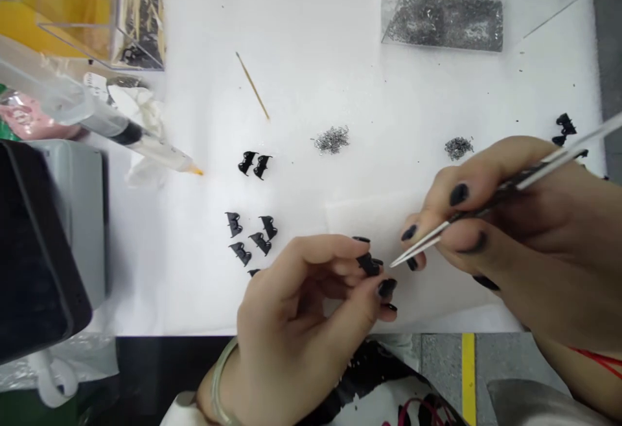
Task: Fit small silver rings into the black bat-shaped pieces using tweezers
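Observation:
My left hand (311, 316) pinches a small black plastic part (369, 264) between thumb and forefinger, near the table's front edge. From the right, my right hand (495, 218) is closed around a pair of tweezers (422, 242). Their tips lie close together just right of the black part, apart from it by a small gap; whether they grip anything tiny I cannot tell. More black parts of the same look lie left of my hands, a pair (255, 165) and a looser group (260, 242). Two heaps of tiny metal pieces, one in the middle (332, 140) and one at right (458, 148), lie beyond my hands.
A syringe (146, 144) with an orange tip points in from the left, above a dark-screened device (39, 251). A toothpick (253, 85) lies on the white table (311, 43). Clear boxes stand at the back left (140, 17) and back right (447, 21). More black parts (564, 126) sit far right.

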A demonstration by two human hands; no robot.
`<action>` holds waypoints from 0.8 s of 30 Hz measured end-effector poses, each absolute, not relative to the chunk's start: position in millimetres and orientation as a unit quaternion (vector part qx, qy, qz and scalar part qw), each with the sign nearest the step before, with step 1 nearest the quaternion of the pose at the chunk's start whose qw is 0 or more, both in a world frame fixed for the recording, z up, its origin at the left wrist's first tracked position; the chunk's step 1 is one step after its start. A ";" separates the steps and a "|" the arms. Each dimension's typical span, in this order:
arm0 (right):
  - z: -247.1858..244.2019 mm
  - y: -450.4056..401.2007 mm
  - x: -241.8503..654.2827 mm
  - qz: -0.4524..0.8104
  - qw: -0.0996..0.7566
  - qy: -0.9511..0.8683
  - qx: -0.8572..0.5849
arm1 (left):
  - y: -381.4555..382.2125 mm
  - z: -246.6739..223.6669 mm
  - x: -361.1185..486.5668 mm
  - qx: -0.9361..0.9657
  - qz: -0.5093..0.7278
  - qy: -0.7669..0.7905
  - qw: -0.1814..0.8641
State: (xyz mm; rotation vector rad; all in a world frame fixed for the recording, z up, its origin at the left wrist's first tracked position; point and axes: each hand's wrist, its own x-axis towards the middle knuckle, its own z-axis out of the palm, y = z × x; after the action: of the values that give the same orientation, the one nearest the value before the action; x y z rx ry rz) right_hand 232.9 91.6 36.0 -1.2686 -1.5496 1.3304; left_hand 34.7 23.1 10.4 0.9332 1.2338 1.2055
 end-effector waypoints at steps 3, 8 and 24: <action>28.2 91.9 230.6 0.568 0.373 -0.560 -0.474 | 24.5 12.3 34.5 0.422 0.486 0.553 0.530; 26.4 90.1 226.0 0.554 0.398 -0.570 -0.458 | 23.9 13.2 35.1 0.498 0.460 0.579 0.454; 25.9 87.0 225.3 0.512 0.393 -0.625 -0.439 | 22.9 10.8 38.3 0.468 0.481 0.588 0.452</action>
State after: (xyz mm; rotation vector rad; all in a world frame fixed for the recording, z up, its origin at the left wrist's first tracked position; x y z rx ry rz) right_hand 225.3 87.0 25.9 -1.1139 -1.5848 1.3004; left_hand 38.3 22.9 10.8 1.1558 1.4523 1.1882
